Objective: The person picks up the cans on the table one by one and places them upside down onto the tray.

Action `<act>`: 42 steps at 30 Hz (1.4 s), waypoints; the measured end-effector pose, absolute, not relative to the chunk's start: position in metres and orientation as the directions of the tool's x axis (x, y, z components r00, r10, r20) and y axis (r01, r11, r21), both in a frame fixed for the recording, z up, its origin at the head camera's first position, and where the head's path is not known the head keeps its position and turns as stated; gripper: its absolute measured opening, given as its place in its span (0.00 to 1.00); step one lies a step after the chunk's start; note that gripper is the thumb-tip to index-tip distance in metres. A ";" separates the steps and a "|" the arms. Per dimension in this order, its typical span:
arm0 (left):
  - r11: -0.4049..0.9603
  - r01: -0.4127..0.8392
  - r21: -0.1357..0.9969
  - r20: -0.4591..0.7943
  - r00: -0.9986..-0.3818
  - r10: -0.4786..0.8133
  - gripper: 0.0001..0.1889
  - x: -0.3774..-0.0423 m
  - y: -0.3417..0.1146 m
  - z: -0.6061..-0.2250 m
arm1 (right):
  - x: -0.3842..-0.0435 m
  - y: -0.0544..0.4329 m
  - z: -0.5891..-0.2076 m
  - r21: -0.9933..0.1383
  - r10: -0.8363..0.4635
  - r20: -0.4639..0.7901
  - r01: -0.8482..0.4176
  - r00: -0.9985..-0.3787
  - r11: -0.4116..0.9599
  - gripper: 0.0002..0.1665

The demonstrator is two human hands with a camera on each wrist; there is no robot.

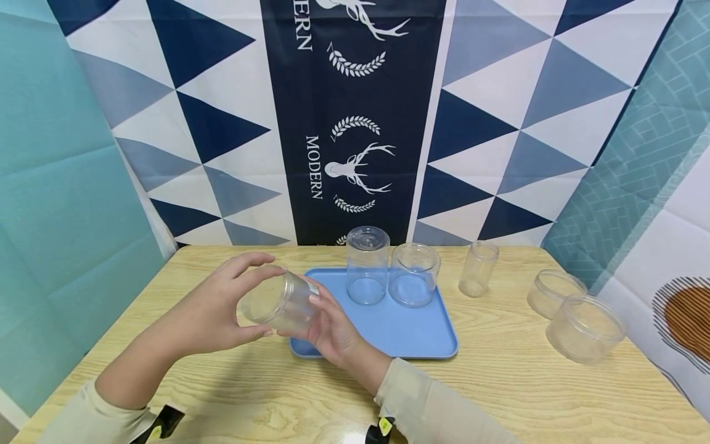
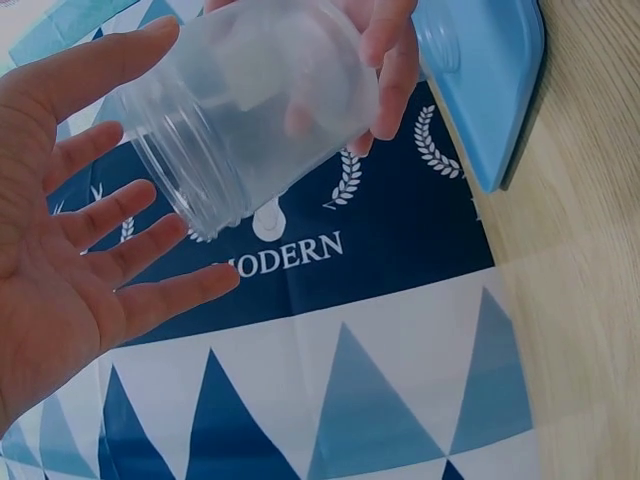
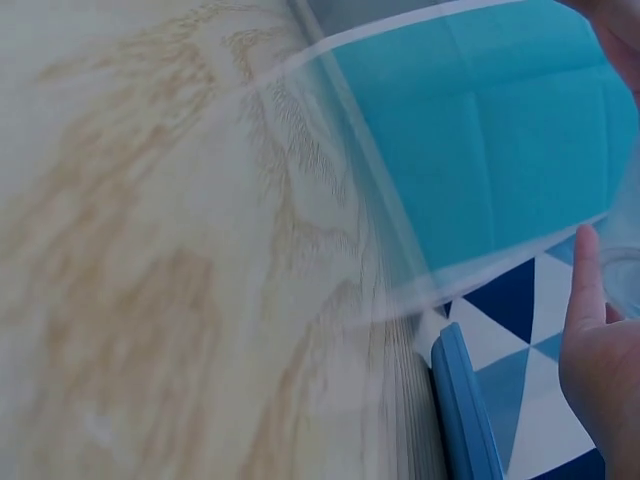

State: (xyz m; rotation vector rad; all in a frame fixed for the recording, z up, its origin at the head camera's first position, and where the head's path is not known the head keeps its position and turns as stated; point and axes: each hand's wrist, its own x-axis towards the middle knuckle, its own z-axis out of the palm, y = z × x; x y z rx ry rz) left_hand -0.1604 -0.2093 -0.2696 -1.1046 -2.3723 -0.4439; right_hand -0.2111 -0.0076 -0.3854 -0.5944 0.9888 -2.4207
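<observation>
A clear jar (image 1: 299, 308) with a ridged, threaded neck is held in the air, tilted, its neck end towards the left. My right hand (image 1: 335, 330) grips it at the base end. My left hand (image 1: 230, 308) is at the neck end, thumb below and fingers above in the head view. In the left wrist view those fingers are spread, the thumb close to the jar's rim; whether it touches cannot be told. The blue tray (image 1: 399, 339) lies behind and right of the held jar. In the right wrist view my right hand (image 3: 610, 375) shows only partly.
On the tray's back part stand a tall clear jar (image 1: 368, 265) and a shorter, wider one (image 1: 415, 277). Right of it is a slim clear jar (image 1: 479, 269). Two low, round clear containers (image 1: 556, 293) sit near the wooden table's (image 1: 499, 382) right edge. Patterned cloth (image 1: 355, 123) hangs behind.
</observation>
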 end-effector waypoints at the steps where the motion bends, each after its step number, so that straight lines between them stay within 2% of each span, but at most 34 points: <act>1: 0.622 0.778 0.088 0.549 -0.559 0.621 0.45 -0.160 -0.209 -0.269 | -0.211 -0.006 -0.385 -0.733 -0.555 0.213 0.244 -0.804 -0.635 0.31; 6: 0.627 0.774 0.092 0.547 -0.565 0.617 0.47 -0.159 -0.209 -0.269 | -0.212 -0.001 -0.385 -0.746 -0.548 0.193 0.241 -0.814 -0.621 0.34; 19: 0.626 0.770 0.120 0.590 -0.563 0.579 0.46 -0.162 -0.204 -0.274 | -0.214 0.018 -0.384 -0.760 -0.550 0.207 0.221 -0.809 -0.611 0.33; 28: 0.621 0.764 0.175 0.649 -0.564 0.511 0.44 -0.164 -0.199 -0.282 | -0.214 0.032 -0.383 -0.756 -0.545 0.233 0.203 -0.805 -0.623 0.28; 32: 0.622 0.753 0.212 0.655 -0.582 0.482 0.43 -0.166 -0.196 -0.289 | -0.213 0.038 -0.382 -0.762 -0.551 0.245 0.192 -0.798 -0.618 0.28; 42: 0.587 0.708 0.393 0.624 -0.674 0.395 0.41 -0.170 -0.188 -0.307 | -0.214 0.055 -0.382 -0.798 -0.560 0.246 0.162 -0.791 -0.580 0.30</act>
